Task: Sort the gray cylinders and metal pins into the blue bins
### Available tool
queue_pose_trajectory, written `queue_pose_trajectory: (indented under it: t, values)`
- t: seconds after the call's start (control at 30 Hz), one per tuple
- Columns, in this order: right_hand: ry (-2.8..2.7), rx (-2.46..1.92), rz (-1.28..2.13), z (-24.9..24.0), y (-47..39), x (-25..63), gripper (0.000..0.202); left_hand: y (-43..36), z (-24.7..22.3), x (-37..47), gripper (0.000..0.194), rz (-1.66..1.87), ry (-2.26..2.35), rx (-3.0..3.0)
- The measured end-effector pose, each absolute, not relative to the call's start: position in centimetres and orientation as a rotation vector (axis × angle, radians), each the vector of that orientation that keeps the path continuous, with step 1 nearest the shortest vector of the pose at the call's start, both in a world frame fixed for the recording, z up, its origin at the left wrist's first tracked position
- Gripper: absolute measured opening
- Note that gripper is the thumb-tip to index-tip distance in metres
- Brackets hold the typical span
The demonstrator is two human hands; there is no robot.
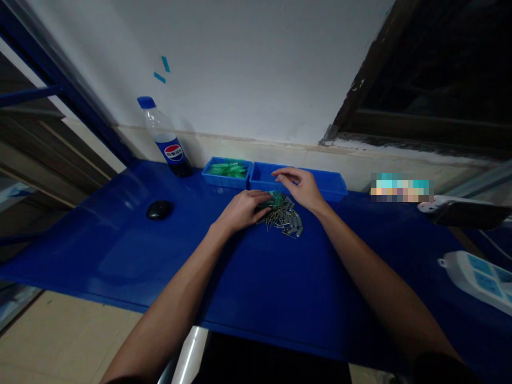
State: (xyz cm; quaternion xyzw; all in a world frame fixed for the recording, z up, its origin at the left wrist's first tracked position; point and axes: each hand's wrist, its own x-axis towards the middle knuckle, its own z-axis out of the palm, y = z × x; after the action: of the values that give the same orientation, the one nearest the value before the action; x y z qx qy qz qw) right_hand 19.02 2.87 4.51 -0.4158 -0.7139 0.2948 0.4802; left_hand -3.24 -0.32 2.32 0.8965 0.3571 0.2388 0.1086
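My left hand rests on the blue table with its fingers curled round a cluster of clear green plastic pieces. Right beside it lies a loose pile of small grey metal parts with thin pins, and some of the pile is hidden by the fingers. My right hand hovers at the front edge of a long blue bin, fingers bent and drawn together. Whatever may be between those fingertips is too small to make out. A shorter blue bin to the left contains several green pieces.
A cola bottle stands against the wall at the back left. In front of it sits a black computer mouse. To the right are a phone on a white support and a white power strip. The table's front edge runs below my forearms.
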Motion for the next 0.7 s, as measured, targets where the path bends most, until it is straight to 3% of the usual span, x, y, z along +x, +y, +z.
queue_pose_trajectory:
  t: [0.23,0.43,0.53,0.7]
  values:
    - [-1.671,-1.006,0.771,4.5,2.7,20.0,0.018,0.3,1.5,-2.9,0.031,0.720,1.104,2.696]
    - [-1.775,-0.985,0.724,4.6,2.1,19.9,0.023,0.0,2.3,-2.7,0.029,1.249,1.388,2.441]
    - [-1.772,-0.959,0.891,4.5,1.8,19.3,0.038,-0.2,2.7,-2.5,0.025,1.460,1.332,2.132]
    - [-1.602,-1.011,1.132,4.0,1.4,17.9,0.033,0.4,2.8,-2.9,0.027,1.429,1.136,1.774]
